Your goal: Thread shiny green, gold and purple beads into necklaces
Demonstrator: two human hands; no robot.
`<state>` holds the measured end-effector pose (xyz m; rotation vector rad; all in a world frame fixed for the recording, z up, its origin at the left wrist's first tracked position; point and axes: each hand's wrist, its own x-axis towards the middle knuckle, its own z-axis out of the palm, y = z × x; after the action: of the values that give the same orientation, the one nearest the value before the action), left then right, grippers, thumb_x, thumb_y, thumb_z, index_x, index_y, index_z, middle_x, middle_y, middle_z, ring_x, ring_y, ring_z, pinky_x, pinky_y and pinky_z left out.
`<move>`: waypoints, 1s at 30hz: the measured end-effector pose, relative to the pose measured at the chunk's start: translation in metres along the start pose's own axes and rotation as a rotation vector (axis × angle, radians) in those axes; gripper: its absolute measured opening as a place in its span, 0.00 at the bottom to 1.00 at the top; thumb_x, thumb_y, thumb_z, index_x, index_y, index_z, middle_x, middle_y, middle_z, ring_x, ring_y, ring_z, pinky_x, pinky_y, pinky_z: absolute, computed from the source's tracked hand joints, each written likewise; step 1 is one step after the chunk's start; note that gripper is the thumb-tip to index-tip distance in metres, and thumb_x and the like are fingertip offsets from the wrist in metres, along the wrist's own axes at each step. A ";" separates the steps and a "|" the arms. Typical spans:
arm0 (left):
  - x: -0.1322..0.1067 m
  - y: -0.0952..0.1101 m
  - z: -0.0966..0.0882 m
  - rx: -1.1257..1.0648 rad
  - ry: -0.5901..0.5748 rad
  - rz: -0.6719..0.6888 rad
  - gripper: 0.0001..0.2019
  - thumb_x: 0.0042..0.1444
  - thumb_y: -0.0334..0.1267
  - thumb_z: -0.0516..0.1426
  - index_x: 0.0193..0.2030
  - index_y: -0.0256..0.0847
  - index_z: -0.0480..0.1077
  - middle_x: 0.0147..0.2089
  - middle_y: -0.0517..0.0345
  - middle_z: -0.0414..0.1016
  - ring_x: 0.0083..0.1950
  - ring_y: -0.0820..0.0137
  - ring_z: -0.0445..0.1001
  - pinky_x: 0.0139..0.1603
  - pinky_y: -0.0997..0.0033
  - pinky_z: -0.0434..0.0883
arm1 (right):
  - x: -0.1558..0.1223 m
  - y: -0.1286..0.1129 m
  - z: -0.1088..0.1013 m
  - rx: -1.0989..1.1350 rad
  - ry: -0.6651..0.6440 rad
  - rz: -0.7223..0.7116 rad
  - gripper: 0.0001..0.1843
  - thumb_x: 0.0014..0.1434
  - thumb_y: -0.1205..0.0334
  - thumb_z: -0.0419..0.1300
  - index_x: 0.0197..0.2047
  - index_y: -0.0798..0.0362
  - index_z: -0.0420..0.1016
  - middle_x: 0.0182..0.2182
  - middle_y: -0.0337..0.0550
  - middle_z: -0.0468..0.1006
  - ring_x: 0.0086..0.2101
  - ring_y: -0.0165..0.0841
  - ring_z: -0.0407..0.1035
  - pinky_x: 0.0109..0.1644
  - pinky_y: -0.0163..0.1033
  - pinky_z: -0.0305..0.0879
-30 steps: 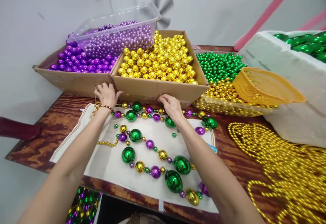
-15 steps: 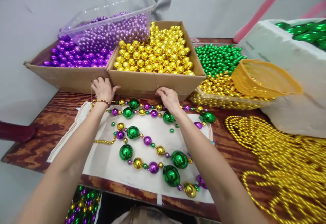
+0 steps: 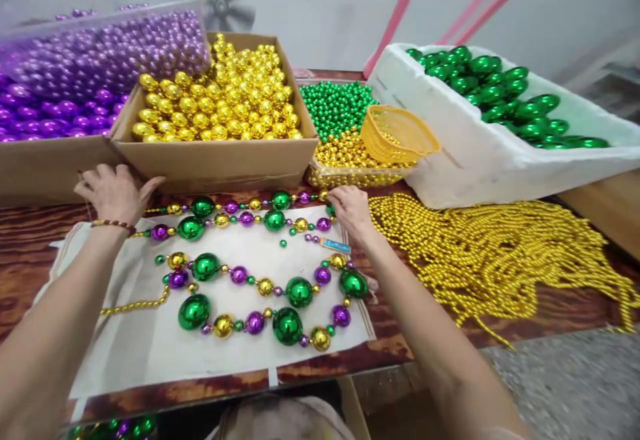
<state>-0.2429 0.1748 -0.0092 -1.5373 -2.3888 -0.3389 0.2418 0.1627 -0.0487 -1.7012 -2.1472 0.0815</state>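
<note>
Fingering bead string (image 3: 246, 219), seemingly, gold-bead box (image 3: 215, 163) behind

The strand of shiny round plastic beads (image 3: 240, 273) ran green, purple and gold in a repeating mix across the plain white cloth sheet (image 3: 140, 353). The wooden table top (image 3: 30, 227) showed dark reddish-brown streaked grain. The brown cardboard box (image 3: 215, 163) held gold metallic balls (image 3: 215, 100), and the neighbouring loose balls (image 3: 50, 103) were purple. The meshed plastic basket (image 3: 395, 137) was yellow, the heaped bead strings (image 3: 490, 253) gold, and the foam box (image 3: 480, 153) white, holding glossy green ovals (image 3: 500, 87).
</note>
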 end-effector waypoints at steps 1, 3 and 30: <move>-0.003 0.001 0.000 -0.003 0.006 -0.017 0.42 0.55 0.66 0.56 0.55 0.21 0.70 0.60 0.24 0.67 0.62 0.36 0.59 0.59 0.33 0.58 | -0.002 0.014 -0.003 -0.021 -0.004 0.006 0.15 0.69 0.60 0.52 0.38 0.51 0.80 0.40 0.51 0.81 0.44 0.46 0.68 0.48 0.48 0.56; -0.013 0.005 -0.002 -0.030 0.023 -0.047 0.40 0.56 0.63 0.56 0.56 0.22 0.69 0.61 0.23 0.66 0.63 0.35 0.59 0.58 0.32 0.59 | -0.001 0.034 -0.006 -0.039 -0.016 0.002 0.15 0.69 0.60 0.52 0.38 0.50 0.80 0.41 0.49 0.82 0.45 0.45 0.66 0.48 0.48 0.55; -0.214 0.119 -0.057 -0.233 -0.361 0.506 0.13 0.67 0.42 0.52 0.50 0.43 0.75 0.56 0.47 0.76 0.59 0.56 0.68 0.58 0.51 0.62 | 0.007 0.065 -0.026 0.125 -0.077 -0.257 0.18 0.67 0.57 0.50 0.38 0.50 0.80 0.43 0.51 0.80 0.43 0.47 0.71 0.45 0.50 0.64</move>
<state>-0.0441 0.0225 -0.0272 -2.4128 -2.1391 -0.2477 0.3092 0.1815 -0.0419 -1.3625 -2.3454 0.2078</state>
